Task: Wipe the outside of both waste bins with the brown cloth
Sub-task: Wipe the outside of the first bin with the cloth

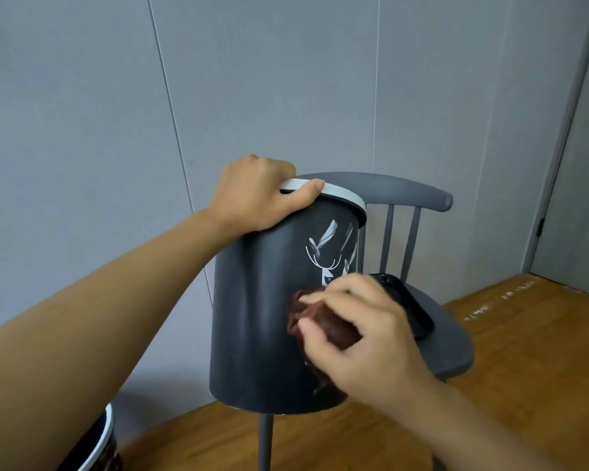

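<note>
Head view: left hand [255, 195] clamps the rim of the dark waste bin [262, 321], lifted before the grey chair [446, 338], steadying it while right hand [364, 331] presses the bunched brown cloth [315, 319] against its side.

Second bin [96, 443] waits at the lower-left corner.

Single head-worn view — forward and down, close on the hands

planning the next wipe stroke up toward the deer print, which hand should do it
Right. The right hand already grips the brown cloth against the dark bin, just below the deer print. The left hand is busy gripping the white rim.
</note>
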Available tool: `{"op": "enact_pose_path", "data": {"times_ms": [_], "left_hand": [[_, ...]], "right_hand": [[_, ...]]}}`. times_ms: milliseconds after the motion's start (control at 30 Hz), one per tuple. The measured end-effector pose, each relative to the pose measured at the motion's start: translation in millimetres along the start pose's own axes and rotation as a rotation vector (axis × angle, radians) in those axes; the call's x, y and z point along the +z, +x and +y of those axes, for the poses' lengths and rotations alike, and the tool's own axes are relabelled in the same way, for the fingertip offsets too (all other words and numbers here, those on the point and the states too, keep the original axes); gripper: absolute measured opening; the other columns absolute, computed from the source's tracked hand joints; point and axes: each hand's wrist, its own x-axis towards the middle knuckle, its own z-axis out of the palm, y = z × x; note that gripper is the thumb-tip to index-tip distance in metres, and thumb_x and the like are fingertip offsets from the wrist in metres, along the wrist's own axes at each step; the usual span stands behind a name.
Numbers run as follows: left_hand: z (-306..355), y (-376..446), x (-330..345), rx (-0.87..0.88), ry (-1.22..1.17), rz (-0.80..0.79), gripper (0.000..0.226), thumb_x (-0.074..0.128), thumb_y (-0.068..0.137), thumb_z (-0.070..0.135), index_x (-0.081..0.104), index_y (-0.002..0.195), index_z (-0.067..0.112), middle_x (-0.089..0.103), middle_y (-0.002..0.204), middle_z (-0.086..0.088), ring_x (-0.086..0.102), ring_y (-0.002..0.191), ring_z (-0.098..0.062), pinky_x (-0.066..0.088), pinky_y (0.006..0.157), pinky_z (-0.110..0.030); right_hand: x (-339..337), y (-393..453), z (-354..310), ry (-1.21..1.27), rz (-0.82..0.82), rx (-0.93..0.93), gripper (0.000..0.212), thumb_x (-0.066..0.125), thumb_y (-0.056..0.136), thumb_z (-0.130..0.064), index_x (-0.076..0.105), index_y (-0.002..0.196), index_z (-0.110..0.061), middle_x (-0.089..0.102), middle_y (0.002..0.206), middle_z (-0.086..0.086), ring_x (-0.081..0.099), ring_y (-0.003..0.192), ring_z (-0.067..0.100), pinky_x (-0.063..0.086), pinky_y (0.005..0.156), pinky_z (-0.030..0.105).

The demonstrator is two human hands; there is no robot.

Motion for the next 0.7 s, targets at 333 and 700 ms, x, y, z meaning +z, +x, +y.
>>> {"op": "enact_pose_path", "data": {"times_ms": [333, 700], "left_hand": [[14, -7, 18, -0.023, -0.136, 0.095, 0.063, 0.044, 0.086, 0.067, 0.026, 0.057, 0.014, 0.028, 0.046, -0.003, 0.031, 0.050, -0.028, 0.025, 0.049, -0.033], [17, -6, 20, -0.064, -0.120, 0.079, 0.061, 0.040, 0.087, 0.065, 0.028, 0.056, 0.013, 0.030, 0.045, -0.003, 0.031, 0.047, -0.022, 0.027, 0.049, -0.033]], "right_hand": [[-44, 49, 34, -0.081, 0.267, 0.221, 0.018, 0.070, 0.093, -0.031, 0.078, 0.105, -0.020, 0.065, 0.097, -0.011, 0.065, 0.096, 0.007, 0.055, 0.084, 0.021], [-31, 49, 39, -0.283, 0.002, 0.170, 0.050, 0.032, 0.106, -0.048, 0.060, 0.146, -0.034, 0.047, 0.136, -0.015, 0.037, 0.122, 0.019, 0.023, 0.104, 0.011]]}}
